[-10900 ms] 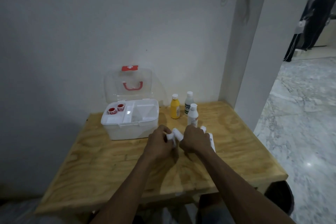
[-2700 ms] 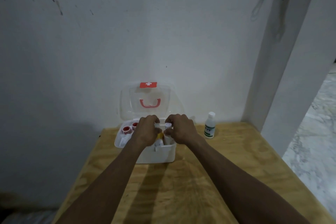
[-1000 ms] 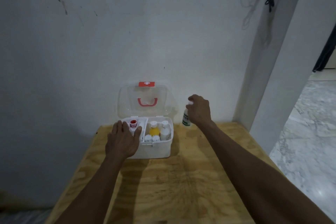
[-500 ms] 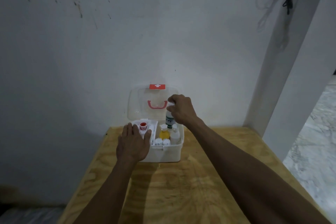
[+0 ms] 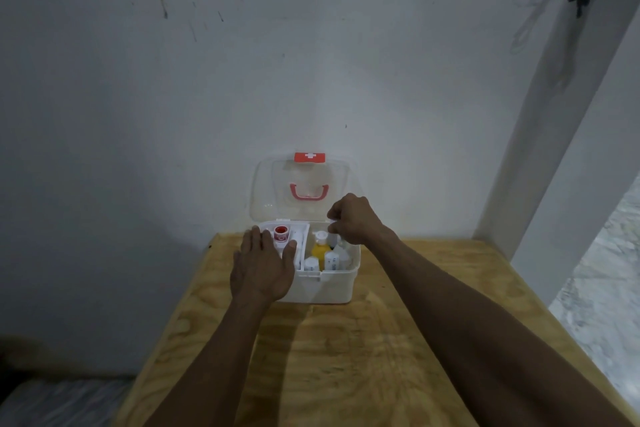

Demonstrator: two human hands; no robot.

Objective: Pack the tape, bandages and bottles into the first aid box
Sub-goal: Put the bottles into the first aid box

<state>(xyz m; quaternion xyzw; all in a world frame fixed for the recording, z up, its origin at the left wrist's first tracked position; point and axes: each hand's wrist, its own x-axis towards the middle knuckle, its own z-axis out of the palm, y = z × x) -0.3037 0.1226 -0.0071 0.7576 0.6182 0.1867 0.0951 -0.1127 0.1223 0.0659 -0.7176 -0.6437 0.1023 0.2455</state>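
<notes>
Right hand (image 5: 353, 218) pinches a bottle (image 5: 333, 238) beneath it (crowded box (image 5: 322, 286)); forcing could topple neighbours; left hand (image 5: 263, 269) flat.

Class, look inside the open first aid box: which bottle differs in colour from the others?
The yellow bottle with a white cap, in the right compartment; the bottles beside it are white.

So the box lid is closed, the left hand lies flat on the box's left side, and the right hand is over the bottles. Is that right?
Not quite: the lid is open, standing upright against the wall, as the head view shows. The rest holds: the left hand lies flat on the left side of the first aid box, and the right hand is over the bottles in the right compartment.
</notes>
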